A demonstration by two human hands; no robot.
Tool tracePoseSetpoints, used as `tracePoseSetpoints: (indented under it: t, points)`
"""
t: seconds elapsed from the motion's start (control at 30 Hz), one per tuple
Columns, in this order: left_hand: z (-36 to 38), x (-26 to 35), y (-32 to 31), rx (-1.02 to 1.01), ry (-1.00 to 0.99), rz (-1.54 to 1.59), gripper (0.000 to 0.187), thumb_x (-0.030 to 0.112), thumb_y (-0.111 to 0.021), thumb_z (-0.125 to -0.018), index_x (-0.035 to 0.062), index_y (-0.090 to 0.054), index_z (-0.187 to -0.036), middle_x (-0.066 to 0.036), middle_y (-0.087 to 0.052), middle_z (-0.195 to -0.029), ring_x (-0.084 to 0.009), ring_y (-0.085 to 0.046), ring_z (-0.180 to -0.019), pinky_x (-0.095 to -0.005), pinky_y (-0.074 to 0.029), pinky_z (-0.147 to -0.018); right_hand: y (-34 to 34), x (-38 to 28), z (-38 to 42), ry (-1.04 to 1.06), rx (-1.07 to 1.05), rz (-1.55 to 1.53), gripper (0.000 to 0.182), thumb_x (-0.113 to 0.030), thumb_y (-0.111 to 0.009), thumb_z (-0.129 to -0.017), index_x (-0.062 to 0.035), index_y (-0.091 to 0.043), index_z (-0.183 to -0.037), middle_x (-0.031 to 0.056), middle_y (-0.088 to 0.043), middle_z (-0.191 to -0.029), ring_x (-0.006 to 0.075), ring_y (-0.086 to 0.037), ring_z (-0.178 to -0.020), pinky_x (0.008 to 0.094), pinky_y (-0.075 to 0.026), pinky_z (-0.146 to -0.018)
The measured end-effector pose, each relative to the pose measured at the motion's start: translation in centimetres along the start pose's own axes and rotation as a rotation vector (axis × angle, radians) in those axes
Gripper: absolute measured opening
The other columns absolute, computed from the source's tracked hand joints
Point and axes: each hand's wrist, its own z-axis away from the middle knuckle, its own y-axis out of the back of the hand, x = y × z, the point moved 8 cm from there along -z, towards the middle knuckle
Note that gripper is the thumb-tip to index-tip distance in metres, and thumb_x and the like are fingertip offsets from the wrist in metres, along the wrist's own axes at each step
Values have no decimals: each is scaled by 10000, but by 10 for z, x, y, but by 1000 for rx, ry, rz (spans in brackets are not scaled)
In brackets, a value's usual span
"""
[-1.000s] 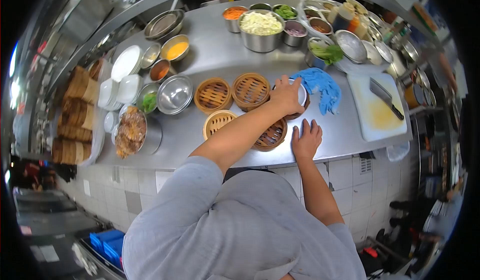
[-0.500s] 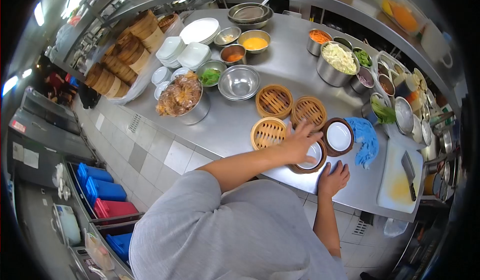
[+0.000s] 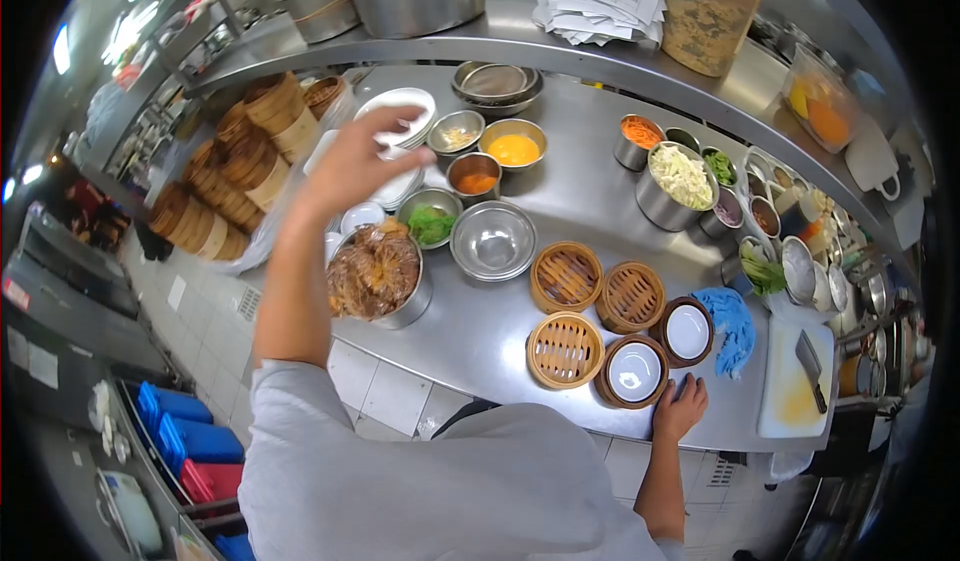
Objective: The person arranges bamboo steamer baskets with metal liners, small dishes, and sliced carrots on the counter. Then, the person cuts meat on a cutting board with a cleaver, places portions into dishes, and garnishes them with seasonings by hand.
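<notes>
My left hand [image 3: 362,161] is raised over the stacked plates [image 3: 402,111] and small dishes at the left, its fingers spread with nothing in them. Resting on the counter's front edge, my right hand [image 3: 681,408] has its fingers apart, just beside a bamboo steamer [image 3: 604,385] that holds a white dish [image 3: 635,372]. Behind it another steamer holds a white dish [image 3: 689,332]. Three slatted steamers [image 3: 565,350] [image 3: 566,277] [image 3: 631,296] stand to their left, without dishes. Metal bowls [image 3: 493,241] are nested in the middle.
A pot of brown wrapped food [image 3: 378,273] stands near the front left edge. Bowls of egg [image 3: 513,150], orange sauce [image 3: 473,179] and greens [image 3: 431,223] are behind. To the right lie a blue cloth [image 3: 729,326], cutting board [image 3: 780,396] and knife [image 3: 811,369]. A shelf [image 3: 540,49] overhangs the back.
My left hand has left the dish in the front steamer and moved up and left over the plates. My right hand stays at the counter edge. The camera view has shifted.
</notes>
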Motion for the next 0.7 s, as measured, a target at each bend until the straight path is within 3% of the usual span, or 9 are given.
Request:
tracePoseSetpoints:
  t: [0.17,0.3,0.37,0.43,0.5,0.53,0.6,0.67,0.7]
  points:
    - [-48,75,103,434,-490,-66,359,294,-847,-908,91,-780,-1197,-60,-764,-1194,-199,-714,-1106,-349,-569,-895,-3,6,1,-16,20,-17,463,-294,-720,-940,-32,-679,-1320,219,-575,-1470,437,-499,-1366,541,-411,-1143]
    - [-143,45,215,765,-207,-601,333,332,-697,-971,75,-793,-1160,-153,-801,-1065,-282,-767,-1020,-380,-574,-923,1,4,-1,-41,8,-42,466,-273,-730,-927,-26,-678,-1320,235,-583,-1464,444,-507,-1357,542,-405,-1150]
    - [-229,-35,266,480,107,-981,383,353,-669,-937,99,-789,-1198,-184,-785,-1128,-356,-749,-1086,-439,-567,-964,-3,5,-2,-22,37,-22,463,-266,-733,-924,-29,-679,-1317,237,-590,-1455,447,-514,-1348,544,-407,-1148]
    - [-235,-40,278,424,180,-941,400,349,-670,-909,125,-791,-1217,-193,-779,-1146,-365,-746,-1092,-460,-559,-985,-4,13,2,-20,49,18,459,-259,-737,-921,-31,-680,-1315,240,-597,-1445,450,-521,-1339,546,-409,-1145]
    - [-199,-12,283,870,-198,-741,445,403,-703,-954,46,-776,-1210,-176,-794,-1116,-307,-761,-1051,-384,-572,-925,-2,9,1,17,84,-25,446,-257,-739,-921,-35,-683,-1303,239,-612,-1419,449,-532,-1327,548,-415,-1138]
    - [-146,59,226,852,-213,-498,338,342,-698,-950,68,-794,-1122,-131,-803,-1034,-248,-765,-954,-360,-579,-897,-2,12,3,-10,72,-12,446,-257,-739,-921,-35,-683,-1303,239,-612,-1419,449,-532,-1327,548,-415,-1138]
    - [-104,91,134,445,-368,-104,241,223,-737,-956,52,-786,-1119,-83,-791,-985,-149,-731,-928,-287,-561,-835,-3,10,-2,-3,59,-33,437,-261,-738,-924,-43,-682,-1299,230,-607,-1428,444,-528,-1334,547,-419,-1134]
    - [-71,106,7,-298,-505,274,232,135,-802,-914,16,-774,-1112,-67,-785,-962,-124,-712,-932,-263,-556,-804,-2,8,-4,-16,49,-24,436,-264,-736,-927,-50,-679,-1302,225,-602,-1436,441,-524,-1338,546,-419,-1135]
    - [-61,115,-45,-614,-373,-26,216,132,-778,-930,0,-778,-1102,-95,-779,-996,-157,-702,-912,-306,-545,-842,-2,8,-4,-15,47,-26,434,-267,-734,-929,-56,-677,-1305,219,-598,-1444,439,-521,-1342,544,-419,-1136]
